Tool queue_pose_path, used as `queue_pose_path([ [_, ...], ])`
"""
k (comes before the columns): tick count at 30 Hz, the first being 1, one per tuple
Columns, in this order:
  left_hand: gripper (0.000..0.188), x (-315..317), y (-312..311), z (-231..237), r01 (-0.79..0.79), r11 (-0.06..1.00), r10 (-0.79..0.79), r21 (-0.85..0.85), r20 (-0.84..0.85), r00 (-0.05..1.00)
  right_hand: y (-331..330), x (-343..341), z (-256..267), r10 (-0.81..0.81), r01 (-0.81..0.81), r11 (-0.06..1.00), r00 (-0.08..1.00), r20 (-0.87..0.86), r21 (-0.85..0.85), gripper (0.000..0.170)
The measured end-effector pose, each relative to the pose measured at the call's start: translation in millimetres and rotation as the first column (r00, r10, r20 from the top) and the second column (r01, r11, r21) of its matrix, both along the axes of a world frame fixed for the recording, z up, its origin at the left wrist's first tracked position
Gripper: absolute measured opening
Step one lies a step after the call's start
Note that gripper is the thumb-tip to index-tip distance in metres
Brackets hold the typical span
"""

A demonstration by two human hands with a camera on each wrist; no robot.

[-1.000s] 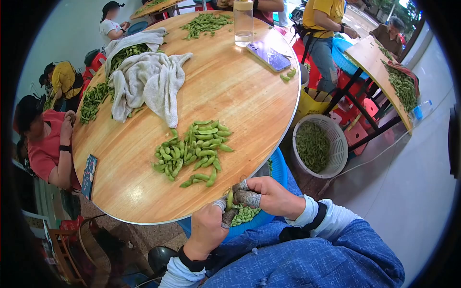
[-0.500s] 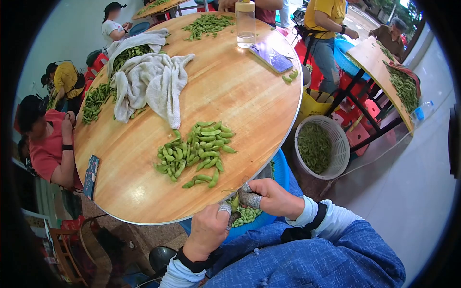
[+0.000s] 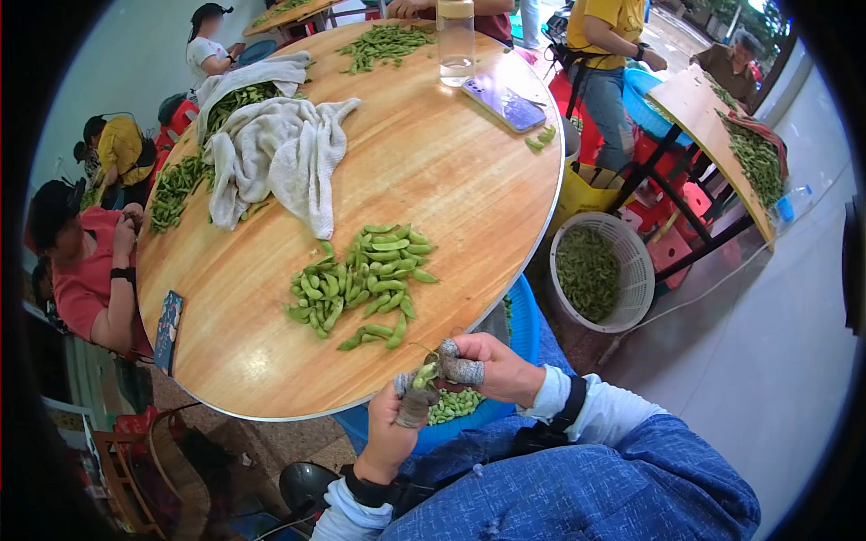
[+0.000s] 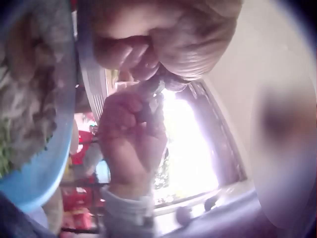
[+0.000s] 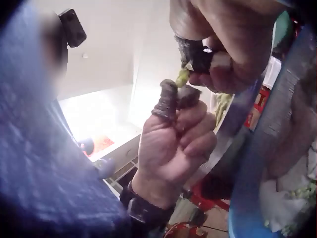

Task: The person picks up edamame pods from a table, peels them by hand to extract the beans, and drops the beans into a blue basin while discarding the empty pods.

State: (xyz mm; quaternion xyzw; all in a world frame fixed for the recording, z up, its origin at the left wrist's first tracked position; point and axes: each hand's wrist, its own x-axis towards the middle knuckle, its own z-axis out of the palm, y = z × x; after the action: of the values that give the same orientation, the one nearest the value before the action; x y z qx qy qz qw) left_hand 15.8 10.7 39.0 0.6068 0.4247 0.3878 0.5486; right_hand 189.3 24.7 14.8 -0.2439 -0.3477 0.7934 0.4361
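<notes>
Over the blue basin (image 3: 532,335) both hands meet at a green edamame pod (image 3: 424,375). My left hand (image 3: 391,435) pinches it between thumb and finger, both bound in grey wraps. The right hand (image 3: 505,371), wrapped the same way, grips the pod's other end. Between the two sets of fingertips a bit of the pod (image 5: 183,78) shows in the right wrist view. Shelled beans (image 3: 454,408) lie in the basin under the hands. On the table just beyond is a pile of whole pods (image 3: 370,279).
The round wooden table (image 3: 451,171) carries a grey-white towel (image 3: 289,149) over more pods, a bottle (image 3: 456,45), a phone (image 3: 505,104) and a dark patterned object (image 3: 168,332). A white basket (image 3: 642,270) of pods stands to the right. Several people work around.
Both hands have shifted slightly left, and the left hand has turned so its wrapped fingers show. The pod between them has tilted. The pile on the table looks the same.
</notes>
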Motion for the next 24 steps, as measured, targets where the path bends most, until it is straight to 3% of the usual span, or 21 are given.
queue_pose_path([
  [1,0.016,0,0,0,-0.014,1.000,0.014,0.010,-0.003,1.000,0,2,2,0.021,-0.022,1.000,0.998,0.051,0.006,0.016],
  [2,0.015,0,1,-1,0.025,0.981,0.008,0.192,-0.171,0.985,-2,2,5,0.036,-0.035,0.999,0.996,0.081,-0.007,0.016],
  [4,0.014,-4,8,-2,0.189,0.840,0.090,0.509,-0.474,0.876,-1,3,12,0.063,-0.060,0.998,0.988,0.143,-0.020,0.016],
  [7,0.013,-4,7,-5,0.220,0.829,0.098,0.514,-0.522,0.847,2,8,14,0.102,-0.100,0.995,0.975,0.197,-0.021,0.013],
  [10,0.013,4,3,-17,0.017,0.963,-0.001,0.269,-0.058,0.998,-2,1,13,0.042,-0.039,0.999,0.990,0.133,-0.020,0.012],
  [11,0.013,2,1,-15,-0.012,0.999,0.009,0.052,0.070,0.998,-3,-1,13,0.017,-0.021,0.999,0.992,0.128,0.034,0.012],
  [13,0.013,-3,-3,-9,0.010,0.924,0.113,-0.381,0.300,0.947,-3,-4,13,-0.028,0.011,0.990,0.993,0.115,0.142,0.012],
  [16,0.016,-2,-2,-9,0.104,0.830,0.207,-0.549,0.475,0.855,-3,-4,7,-0.139,0.043,0.928,0.961,0.237,0.371,0.013],
  [17,0.016,-4,-1,-10,0.163,0.802,0.202,-0.575,0.517,0.832,-1,-3,8,-0.229,0.019,0.826,0.925,0.305,0.564,0.015],
  [19,0.018,-9,2,-12,0.282,0.738,0.200,-0.614,0.597,0.777,7,2,13,-0.433,-0.101,0.517,0.825,0.362,0.850,0.019],
  [22,0.018,-10,5,-11,0.231,0.715,0.174,-0.660,0.488,0.855,14,11,22,-0.482,-0.231,0.341,0.789,0.380,0.911,0.023],
  [24,0.018,-10,6,-11,0.247,0.714,0.136,-0.655,0.476,0.869,9,11,20,-0.475,-0.193,0.473,0.766,0.434,0.859,0.021],
])
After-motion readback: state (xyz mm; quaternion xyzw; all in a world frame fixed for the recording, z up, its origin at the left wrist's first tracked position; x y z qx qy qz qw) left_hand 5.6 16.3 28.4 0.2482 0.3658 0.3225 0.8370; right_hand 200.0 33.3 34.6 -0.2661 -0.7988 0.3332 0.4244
